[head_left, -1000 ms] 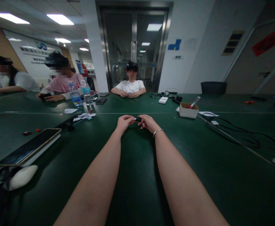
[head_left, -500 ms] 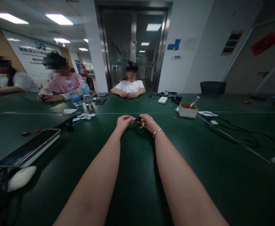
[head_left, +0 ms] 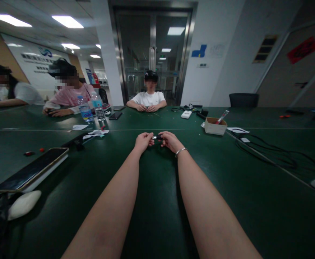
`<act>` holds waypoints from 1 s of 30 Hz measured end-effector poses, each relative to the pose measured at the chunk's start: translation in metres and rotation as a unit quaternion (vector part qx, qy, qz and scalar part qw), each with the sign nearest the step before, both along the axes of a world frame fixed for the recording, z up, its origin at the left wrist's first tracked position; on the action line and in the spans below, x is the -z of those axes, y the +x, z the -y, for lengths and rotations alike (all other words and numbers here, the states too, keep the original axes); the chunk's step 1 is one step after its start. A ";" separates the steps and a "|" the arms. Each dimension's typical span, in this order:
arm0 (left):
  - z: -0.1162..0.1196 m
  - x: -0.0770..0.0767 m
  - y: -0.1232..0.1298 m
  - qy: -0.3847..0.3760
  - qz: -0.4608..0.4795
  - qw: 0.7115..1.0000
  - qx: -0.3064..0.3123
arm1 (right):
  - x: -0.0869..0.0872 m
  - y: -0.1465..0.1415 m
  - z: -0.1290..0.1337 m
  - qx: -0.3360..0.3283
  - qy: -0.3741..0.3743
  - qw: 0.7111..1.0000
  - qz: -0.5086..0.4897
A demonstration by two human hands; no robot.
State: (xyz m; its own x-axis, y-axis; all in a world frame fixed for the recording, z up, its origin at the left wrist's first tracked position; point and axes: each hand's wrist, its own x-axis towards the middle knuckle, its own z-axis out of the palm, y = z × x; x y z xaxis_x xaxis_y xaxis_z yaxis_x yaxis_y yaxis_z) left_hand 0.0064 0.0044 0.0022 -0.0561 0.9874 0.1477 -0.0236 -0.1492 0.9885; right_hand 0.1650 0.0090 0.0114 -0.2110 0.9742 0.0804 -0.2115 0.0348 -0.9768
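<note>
- Presently, a small black-and-silver piece [head_left: 155, 137] bridges the wearer's two hands over the middle of the green table [head_left: 157, 201], well short of its far edge and just this side of the long seam.
- Left hand [head_left: 144, 141]: thumb and fingers pinch the silver end. Right hand [head_left: 170, 141]: fingers bent round the black end, gripping it; the bracelet [head_left: 180, 152] sits at that wrist.
- Change over the last second: more bright metal shows between the fingertips, and the left hand sits slightly altered. Right hand much as it was.
- Reading: the left hand appears to be doing the adjusting while the right steadies. Whether the metal has been drawn out, turned or merely uncovered, I cannot tell from where I stand. Nor can I tell if the hands rest on the tabletop.
- Surroundings, left side of table: phone [head_left: 33, 169] on a white box, a pale rounded object [head_left: 25, 205] nearer the left corner, crumpled paper [head_left: 96, 133] beside the seam.
- Right side: small carton [head_left: 216, 127] by the seam, black cables [head_left: 276, 154] looped towards the right edge.
- Far edge: a person in a white shirt [head_left: 149, 100] sits opposite, own hands together on the table.
</note>
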 end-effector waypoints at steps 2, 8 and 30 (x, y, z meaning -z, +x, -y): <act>0.000 0.000 0.000 -0.003 0.001 1.000 0.002 | 0.000 0.000 0.000 0.004 0.001 1.000 0.000; 0.002 -0.001 -0.002 0.034 0.015 0.999 0.008 | 0.000 0.000 0.000 0.013 0.001 1.000 -0.004; 0.006 -0.003 -0.001 0.063 -0.022 0.998 0.004 | 0.001 0.000 0.001 0.008 -0.003 1.000 -0.010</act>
